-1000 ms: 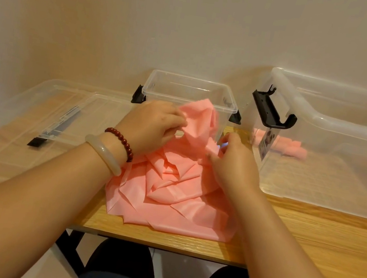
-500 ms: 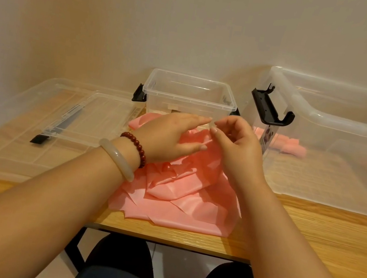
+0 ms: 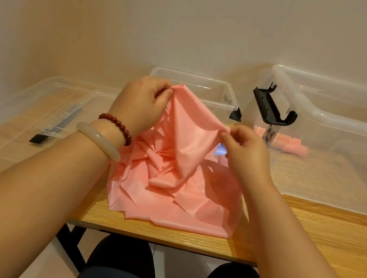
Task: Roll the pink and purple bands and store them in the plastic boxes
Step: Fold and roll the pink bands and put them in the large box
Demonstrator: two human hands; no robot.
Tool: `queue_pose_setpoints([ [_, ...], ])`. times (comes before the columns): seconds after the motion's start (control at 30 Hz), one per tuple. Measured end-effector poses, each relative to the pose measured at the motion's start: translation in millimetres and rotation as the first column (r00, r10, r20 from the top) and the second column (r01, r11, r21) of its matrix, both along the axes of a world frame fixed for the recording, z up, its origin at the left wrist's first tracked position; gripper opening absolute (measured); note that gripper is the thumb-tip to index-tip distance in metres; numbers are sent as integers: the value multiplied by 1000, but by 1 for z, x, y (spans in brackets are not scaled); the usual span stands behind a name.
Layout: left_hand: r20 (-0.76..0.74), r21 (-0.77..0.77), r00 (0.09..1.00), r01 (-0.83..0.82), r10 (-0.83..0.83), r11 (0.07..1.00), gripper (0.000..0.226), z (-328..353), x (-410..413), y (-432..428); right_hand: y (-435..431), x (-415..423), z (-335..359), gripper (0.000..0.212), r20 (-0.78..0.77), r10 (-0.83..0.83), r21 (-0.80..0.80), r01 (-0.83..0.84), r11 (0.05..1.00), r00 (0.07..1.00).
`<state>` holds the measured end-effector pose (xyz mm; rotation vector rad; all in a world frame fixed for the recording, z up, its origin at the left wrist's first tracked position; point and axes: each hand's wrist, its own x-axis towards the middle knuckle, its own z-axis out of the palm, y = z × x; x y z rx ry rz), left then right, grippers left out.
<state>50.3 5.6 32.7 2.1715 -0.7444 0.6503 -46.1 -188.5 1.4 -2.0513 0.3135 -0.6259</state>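
A heap of pink bands (image 3: 177, 186) lies on the wooden table (image 3: 307, 233) in front of me. One pink band (image 3: 191, 125) is lifted above the heap, stretched between my hands. My left hand (image 3: 139, 105) pinches its upper left end. My right hand (image 3: 245, 151) pinches its right end. A small clear plastic box (image 3: 209, 90) stands behind the heap. A large clear box (image 3: 337, 129) at the right holds a few rolled pink bands (image 3: 291, 147). A bit of purple (image 3: 220, 150) shows under my right hand.
A clear box lid (image 3: 37, 113) with a black latch lies flat on the table at the left. The large box has a black handle clip (image 3: 271, 109) raised on its near left wall. A wall stands close behind the table. My knees are below the table's front edge.
Both hands have taken hold of one pink band's end, lifted it off the heap and moved apart, spreading it between them.
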Motion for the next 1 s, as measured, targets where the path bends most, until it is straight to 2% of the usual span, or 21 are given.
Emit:
queue_pose_setpoints([
  [0.07, -4, 40, 1000, 6, -6, 999, 28, 1, 0, 3, 8, 2, 12, 21, 141, 17, 170, -41, 985, 990],
  [0.13, -25, 62, 999, 24, -22, 998, 35, 0, -1, 5, 12, 7, 26, 21, 244, 52, 243, -113, 963, 968],
  [0.27, -104, 21, 991, 86, -83, 996, 41, 3, -4, 6, 18, 20, 57, 14, 335, 128, 45, -152, 987, 934],
  [0.43, -204, -163, 944, 228, -259, 960, 56, 14, -10, -2, 26, 34, 78, 20, 320, 335, 30, -363, 931, 886],
  [0.5, -240, -230, 917, 266, -319, 936, 53, 15, -9, -6, 31, 36, 75, 29, 297, 426, 66, -463, 884, 855],
  [0.57, -185, -208, 947, 223, -262, 952, 24, 12, -9, -8, 33, 36, 67, 40, 272, 397, 99, -436, 895, 877],
  [0.6, -167, -205, 963, 177, -213, 963, 15, 10, -9, -8, 32, 34, 64, 42, 254, 336, 96, -369, 924, 907],
  [0.67, -165, -229, 978, 89, -129, 969, 23, 7, -9, -6, 25, 32, 53, 41, 186, 239, 45, -251, 967, 953],
  [0.73, -165, -253, 981, 61, -105, 966, 24, 8, -10, -3, 20, 26, 38, 57, -13, 260, 12, -260, 965, 965],
  [0.77, -160, -252, 982, 56, -99, 966, 26, 9, -9, -1, 20, 23, 31, 69, -160, 279, -13, -285, 959, 947],
  [0.8, -159, -246, 983, 49, -90, 968, 30, 10, -9, -1, 21, 19, 25, 72, -295, 284, -49, -311, 949, 912],
  [0.83, -155, -235, 985, 40, -78, 971, 34, 11, -8, 1, 22, 17, 18, 63, -389, 273, -92, -332, 939, 880],
  [0.87, -148, -215, 987, 30, -64, 976, 35, 11, -7, 2, 22, 17, 13, 43, -417, 242, -148, -328, 933, 876],
  [0.9, -142, -188, 989, 13, -40, 982, 33, 12, -6, 3, 21, 17, 11, 22, -373, 186, -204, -276, 939, 909],
  [0.93, -138, -153, 990, -13, -9, 988, 29, 12, -5, 6, 18, 18, 12, 11, -281, 130, -221, -196, 955, 951],
  [1.0, -139, -81, 989, -67, 55, 994, 23, 12, -2, 10, 10, 20, 19, 17, -86, 20, -159, -34, 987, 996],
])
